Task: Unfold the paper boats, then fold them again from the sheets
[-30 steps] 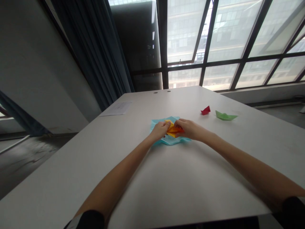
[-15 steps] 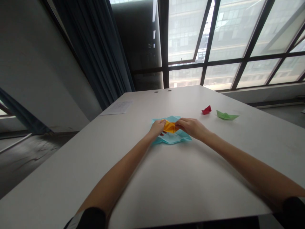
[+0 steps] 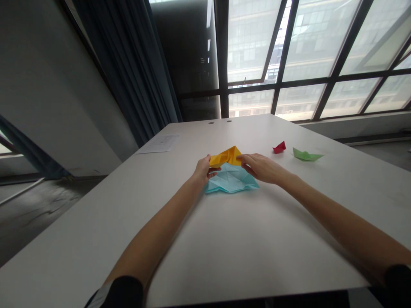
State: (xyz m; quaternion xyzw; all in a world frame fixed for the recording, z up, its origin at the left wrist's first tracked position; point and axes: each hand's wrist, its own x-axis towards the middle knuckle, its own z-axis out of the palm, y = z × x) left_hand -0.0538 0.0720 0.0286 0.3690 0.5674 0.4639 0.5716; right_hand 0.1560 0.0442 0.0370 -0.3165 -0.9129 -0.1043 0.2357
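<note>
Between my two hands is a folded piece of yellow origami paper [image 3: 226, 157], partly spread so that its pleats and a raised right end show. My left hand [image 3: 204, 168] pinches its left end, with the lower fingers curled beneath. At the right end, my right hand [image 3: 257, 165] grips the paper between thumb and fingers. Below and just in front of it lies creased light-blue paper [image 3: 231, 180] on the white table, its edges slightly lifted.
To the right on the table [image 3: 205, 248] rest a small red folded paper piece [image 3: 279, 147] and a green paper boat [image 3: 306, 155]. A printed white sheet [image 3: 158, 144] lies flat at the far left edge. Windows and a dark curtain stand behind.
Both hands have moved slightly apart and the yellow paper has been pulled wider and raised, its right end now standing up. More of the light-blue paper shows beneath.
</note>
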